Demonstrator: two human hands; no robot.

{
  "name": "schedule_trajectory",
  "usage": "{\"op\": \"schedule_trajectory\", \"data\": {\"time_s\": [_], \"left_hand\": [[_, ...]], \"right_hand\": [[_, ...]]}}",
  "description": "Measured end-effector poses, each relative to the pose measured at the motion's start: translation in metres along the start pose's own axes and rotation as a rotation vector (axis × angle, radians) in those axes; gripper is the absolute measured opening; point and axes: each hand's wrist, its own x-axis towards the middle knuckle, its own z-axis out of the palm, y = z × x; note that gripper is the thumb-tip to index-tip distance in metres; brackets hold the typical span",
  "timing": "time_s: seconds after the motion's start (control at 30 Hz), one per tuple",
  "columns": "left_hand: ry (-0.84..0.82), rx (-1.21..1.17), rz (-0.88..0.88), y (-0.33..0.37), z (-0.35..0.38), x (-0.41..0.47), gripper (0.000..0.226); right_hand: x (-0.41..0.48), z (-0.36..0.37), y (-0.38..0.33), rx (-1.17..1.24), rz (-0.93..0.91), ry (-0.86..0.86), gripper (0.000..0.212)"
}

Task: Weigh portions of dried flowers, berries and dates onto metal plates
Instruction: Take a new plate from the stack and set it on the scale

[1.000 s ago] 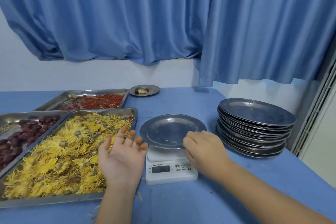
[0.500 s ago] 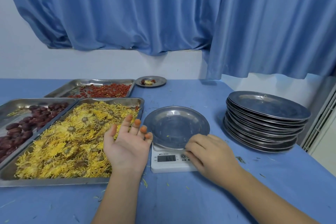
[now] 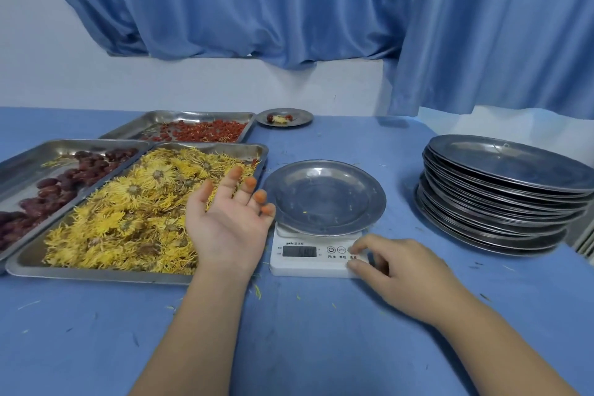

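Head view: shifts R hand (image 3: pixel 401 273) off plate (image 3: pixel 324 199) rim to pinch scale (image 3: pixel 308 265) corner, index on btn, prob. taring empty plate up top. Keeps L hand (image 3: pixel 229 218) spread, palm up, over dried flowers (image 3: pixel 128 212).

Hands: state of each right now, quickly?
Left hand: open, palm up, empty, at the chrysanthemum tray's right edge.
Right hand: fingers curled, holding nothing; index fingertip on the kitchen scale's buttons.
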Motion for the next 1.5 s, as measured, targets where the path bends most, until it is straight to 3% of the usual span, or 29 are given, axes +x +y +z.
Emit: {"op": "schedule_trajectory", "data": {"time_s": [0.27, 0.47, 0.8, 1.07, 1.17, 1.3, 1.37, 1.43, 1.5], "left_hand": [[0.018, 0.085, 0.013, -0.002, 0.005, -0.004, 0.039], [0.011, 0.122, 0.044, -0.002, 0.006, -0.005, 0.037], [-0.029, 0.155, 0.078, -0.001, 0.011, -0.007, 0.038], [-0.110, 0.343, 0.140, -0.001, 0.015, -0.013, 0.028], [-0.047, 0.677, 0.206, 0.019, 0.014, -0.008, 0.023], [0.026, 1.508, 0.404, 0.077, 0.018, 0.016, 0.015], [0.078, 1.909, 0.451, 0.110, 0.016, 0.035, 0.017], [0.118, 2.293, 0.374, 0.137, 0.006, 0.051, 0.033], [0.100, 2.478, 0.224, 0.157, -0.006, 0.062, 0.048]], "right_hand": [[0.001, 0.006, -0.005, 0.116, 0.084, -0.020, 0.026], [-0.001, 0.008, -0.007, 0.036, 0.030, -0.020, 0.025], [0.004, 0.004, -0.009, 0.067, 0.133, 0.122, 0.013], [0.004, 0.001, -0.024, -0.034, -0.005, 0.155, 0.015], [0.009, -0.010, -0.036, -0.055, -0.134, 0.273, 0.017], [0.038, -0.022, -0.052, -0.048, -0.237, 0.409, 0.003], [0.049, -0.021, -0.054, -0.036, -0.246, 0.466, 0.016], [0.050, -0.014, -0.049, -0.002, -0.236, 0.494, 0.024], [0.045, -0.008, -0.043, 0.035, -0.206, 0.485, 0.023]]}}
